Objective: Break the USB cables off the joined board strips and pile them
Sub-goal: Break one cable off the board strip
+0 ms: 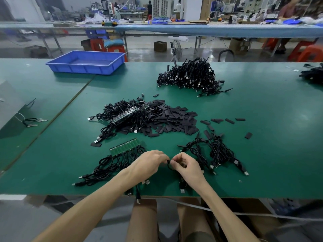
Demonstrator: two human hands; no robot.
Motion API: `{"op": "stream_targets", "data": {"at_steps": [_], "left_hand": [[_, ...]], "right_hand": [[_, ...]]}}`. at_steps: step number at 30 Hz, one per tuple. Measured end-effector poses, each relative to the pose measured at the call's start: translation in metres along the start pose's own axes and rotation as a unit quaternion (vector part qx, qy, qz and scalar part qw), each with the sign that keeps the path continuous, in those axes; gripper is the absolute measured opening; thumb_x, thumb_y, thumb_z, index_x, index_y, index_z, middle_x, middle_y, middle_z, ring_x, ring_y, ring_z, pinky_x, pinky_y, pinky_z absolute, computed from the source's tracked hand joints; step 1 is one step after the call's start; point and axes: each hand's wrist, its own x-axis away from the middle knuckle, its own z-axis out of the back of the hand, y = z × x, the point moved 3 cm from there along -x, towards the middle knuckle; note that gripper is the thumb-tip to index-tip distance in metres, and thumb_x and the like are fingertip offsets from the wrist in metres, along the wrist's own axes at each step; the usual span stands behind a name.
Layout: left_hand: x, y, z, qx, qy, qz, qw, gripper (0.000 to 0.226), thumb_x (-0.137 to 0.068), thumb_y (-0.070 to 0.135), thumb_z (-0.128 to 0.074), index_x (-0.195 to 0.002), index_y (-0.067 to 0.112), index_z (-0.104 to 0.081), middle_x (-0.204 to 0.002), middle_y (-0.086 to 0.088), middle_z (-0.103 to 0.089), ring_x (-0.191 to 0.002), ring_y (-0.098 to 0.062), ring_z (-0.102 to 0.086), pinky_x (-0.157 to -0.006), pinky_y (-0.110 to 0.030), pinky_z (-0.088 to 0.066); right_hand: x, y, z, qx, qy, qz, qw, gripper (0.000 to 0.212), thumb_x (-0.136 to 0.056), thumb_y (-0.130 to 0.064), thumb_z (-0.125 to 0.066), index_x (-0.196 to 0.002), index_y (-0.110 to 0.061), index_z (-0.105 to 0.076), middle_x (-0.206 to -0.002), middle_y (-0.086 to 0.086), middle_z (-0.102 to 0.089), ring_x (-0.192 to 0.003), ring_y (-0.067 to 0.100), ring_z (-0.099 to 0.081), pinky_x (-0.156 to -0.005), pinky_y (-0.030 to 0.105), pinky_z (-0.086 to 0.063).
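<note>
Two joined board strips are still awaiting break-off, by my reading. One green board strip (123,146) is lying just on the near side of the sleeve heap (171,119), its attached cables (104,168) trailing toward the front edge of the bench (262,119). A second board strip (129,113) is sitting on a tangle of cables against the sleeve heap's left flank. Both appear to be carrying cables along most of their length, though the joints are too small to count.

Both hands are working on the near side of the sleeve heap. The left hand (150,163) and the right hand (187,169) are meeting fingertip to fingertip. Each grip is closing in a pinch on one black USB cable (168,165), which is looping just below them. Fingers are covering its board end, so I cannot tell whether it is already free.

Finished work is showing in two places. A small pile of loose cables (218,152) is lying near and to the right of the sleeve heap, just beside the right hand. A far larger pile (190,75) is sitting beyond the sleeve heap.

Assessment: the bulk appears done, and the near strip is being worked through one cable at a time. The second strip appears untouched, so a fair share is remaining.
</note>
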Motion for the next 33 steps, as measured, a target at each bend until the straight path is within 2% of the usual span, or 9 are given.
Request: {"op": "stream_targets", "data": {"at_steps": [3,6,10,13,20,25,33], "left_hand": [[-0.005,-0.006,0.000,-0.012,-0.025,0.022,0.999,0.038,-0.090,-0.011,-0.049,-0.116,0.010,-0.065,-0.107,-0.002,-0.066,-0.099,-0.021,-0.061,-0.082,-0.031,-0.051],[-0.008,-0.011,0.000,0.012,-0.055,0.054,0.997,0.032,-0.091,-0.010,-0.048,-0.109,0.010,-0.065,-0.097,0.002,-0.065,-0.088,-0.016,-0.063,-0.078,-0.031,-0.054],[-0.009,-0.018,-0.003,0.058,-0.093,0.081,0.991,0.021,-0.101,0.001,-0.048,-0.101,0.010,-0.067,-0.080,0.010,-0.062,-0.071,0.000,-0.059,-0.065,-0.013,-0.045],[-0.008,-0.018,-0.005,0.119,-0.099,0.098,0.983,0.021,-0.104,0.011,-0.049,-0.093,0.015,-0.066,-0.074,0.013,-0.063,-0.063,0.007,-0.057,-0.061,-0.009,-0.043],[-0.007,-0.017,-0.003,0.194,-0.107,0.114,0.969,0.025,-0.103,0.011,-0.051,-0.089,0.019,-0.070,-0.074,0.007,-0.068,-0.060,0.000,-0.055,-0.062,-0.014,-0.046],[-0.007,-0.017,-0.001,0.229,-0.094,0.108,0.963,0.021,-0.101,0.009,-0.055,-0.101,0.010,-0.076,-0.083,0.002,-0.075,-0.076,-0.020,-0.067,-0.071,-0.022,-0.054],[-0.008,-0.022,0.002,0.294,-0.082,0.105,0.946,0.018,-0.096,0.008,-0.066,-0.107,0.013,-0.080,-0.084,0.008,-0.078,-0.071,-0.005,-0.069,-0.072,-0.019,-0.056]], "right_hand": [[0.001,-0.001,-0.001,0.003,-0.024,-0.004,1.000,0.023,-0.085,-0.037,-0.083,-0.101,-0.029,-0.068,-0.097,-0.016,-0.074,-0.093,0.002,-0.068,-0.081,0.017,-0.052],[0.003,-0.002,-0.002,0.070,-0.033,0.000,0.997,0.035,-0.077,-0.046,-0.086,-0.104,-0.036,-0.065,-0.097,-0.020,-0.072,-0.094,-0.003,-0.064,-0.077,0.012,-0.047],[0.003,-0.003,-0.001,0.036,-0.005,0.032,0.999,0.017,-0.086,-0.026,-0.082,-0.095,-0.031,-0.068,-0.085,-0.020,-0.071,-0.079,-0.001,-0.064,-0.070,0.013,-0.046],[0.003,-0.002,-0.001,0.018,0.005,0.029,0.999,0.013,-0.089,-0.021,-0.080,-0.096,-0.025,-0.070,-0.085,-0.014,-0.072,-0.081,0.003,-0.066,-0.074,0.017,-0.050],[0.001,0.001,-0.001,-0.006,0.014,0.018,1.000,0.012,-0.090,-0.022,-0.079,-0.096,-0.024,-0.069,-0.089,-0.006,-0.073,-0.086,0.010,-0.067,-0.079,0.022,-0.053],[-0.001,0.001,0.000,-0.018,0.003,0.015,1.000,0.010,-0.093,-0.022,-0.077,-0.097,-0.022,-0.068,-0.088,-0.006,-0.071,-0.083,0.008,-0.065,-0.078,0.021,-0.051],[-0.001,0.000,0.001,-0.028,-0.017,0.022,0.999,0.011,-0.093,-0.021,-0.077,-0.098,-0.019,-0.067,-0.086,-0.009,-0.067,-0.082,0.006,-0.063,-0.077,0.019,-0.048]]}}
